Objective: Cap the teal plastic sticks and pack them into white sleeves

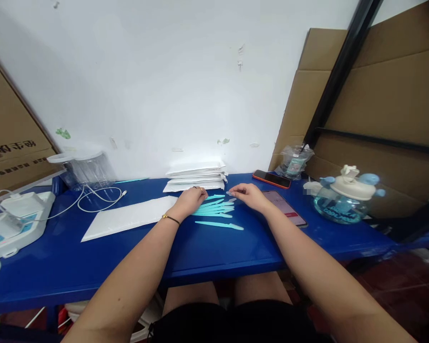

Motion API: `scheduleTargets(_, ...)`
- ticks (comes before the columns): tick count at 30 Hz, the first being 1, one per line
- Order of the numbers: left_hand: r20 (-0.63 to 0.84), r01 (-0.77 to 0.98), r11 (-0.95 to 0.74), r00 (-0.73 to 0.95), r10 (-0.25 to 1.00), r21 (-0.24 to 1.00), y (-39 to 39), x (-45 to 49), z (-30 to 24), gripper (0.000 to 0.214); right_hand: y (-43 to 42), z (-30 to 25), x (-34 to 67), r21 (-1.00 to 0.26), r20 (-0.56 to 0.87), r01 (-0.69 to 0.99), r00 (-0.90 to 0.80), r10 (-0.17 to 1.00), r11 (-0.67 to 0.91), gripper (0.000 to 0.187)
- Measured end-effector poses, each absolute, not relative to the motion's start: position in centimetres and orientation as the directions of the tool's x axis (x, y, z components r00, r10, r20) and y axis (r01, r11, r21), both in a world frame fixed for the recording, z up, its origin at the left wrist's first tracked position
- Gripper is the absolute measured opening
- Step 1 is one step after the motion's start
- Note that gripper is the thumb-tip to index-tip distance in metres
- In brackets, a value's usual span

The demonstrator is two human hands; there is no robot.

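Several turquoise eyebrow razors (212,208) lie fanned out on the blue table, and a single razor (219,225) rests apart, closer to me. My left hand (190,202) is closed above the fan's left ends, with one razor (216,196) sticking out to the right from its fingertips. To the right, my right hand (249,195) pinches a small translucent blade cap (230,193), a short gap from that razor's tip. Beneath my left hand and reaching leftward lies a flat white envelope (128,216).
White envelopes (196,175) are stacked against the wall. A lit phone (288,209) lies beside my right forearm, with an orange-edged phone (271,179) behind it. A water bottle (343,200) stands right; a power strip (32,228) and clear containers (89,169) are left.
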State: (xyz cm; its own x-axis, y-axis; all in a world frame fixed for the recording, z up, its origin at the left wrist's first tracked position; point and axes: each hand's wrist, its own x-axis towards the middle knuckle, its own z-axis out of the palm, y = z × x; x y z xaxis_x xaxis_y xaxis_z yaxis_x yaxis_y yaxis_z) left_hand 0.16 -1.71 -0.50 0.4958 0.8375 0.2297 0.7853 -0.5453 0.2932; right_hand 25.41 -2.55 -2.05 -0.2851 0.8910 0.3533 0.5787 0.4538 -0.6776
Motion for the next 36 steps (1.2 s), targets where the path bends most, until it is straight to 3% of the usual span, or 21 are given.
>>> scheduleTargets(6, 0.286, 0.776, -0.583, 0.517, 0.807, 0.241, -1.8, 0.4, -0.5, 0.026, -2.3, -2.4, 25.0, -0.694, 0.351, 0.541, -0.321, 0.88, 0.474, 0.026)
scheduleTargets(15, 0.271, 0.733, -0.625, 0.566, 0.779, 0.267, -2.3, 1.1, -0.2, 0.026, -3.1, -1.8, 23.7, -0.632, 0.377, 0.548, -0.401, 0.835, 0.548, 0.024)
scheduleTargets(20, 0.213, 0.858, -0.475, 0.436, 0.875, 0.195, -1.5, -0.2, -0.5, 0.024, -2.5, -2.0, 25.0, -0.467, 0.437, 0.661, -0.406, 0.803, 0.588, 0.019)
scheduleTargets(25, 0.239, 0.86, -0.486, 0.445, 0.863, 0.156, -1.1, -1.0, -0.8, 0.026, -1.9, -2.7, 25.7, -0.299, 0.331, 0.735, -0.519, 0.788, 0.609, 0.015)
scheduleTargets(29, 0.201, 0.79, -0.595, 0.565, 0.8, 0.149, -1.3, -0.2, -0.9, 0.021, -1.7, -2.9, 25.3, -0.253, 0.327, 0.778, -0.491, 0.807, 0.575, 0.016)
scheduleTargets(36, 0.186, 0.773, -0.598, 0.569, 0.801, 0.212, -1.1, -0.2, -1.0, 0.021, -1.8, -2.7, 26.1, -0.273, 0.321, 0.787, -0.468, 0.823, 0.554, 0.019)
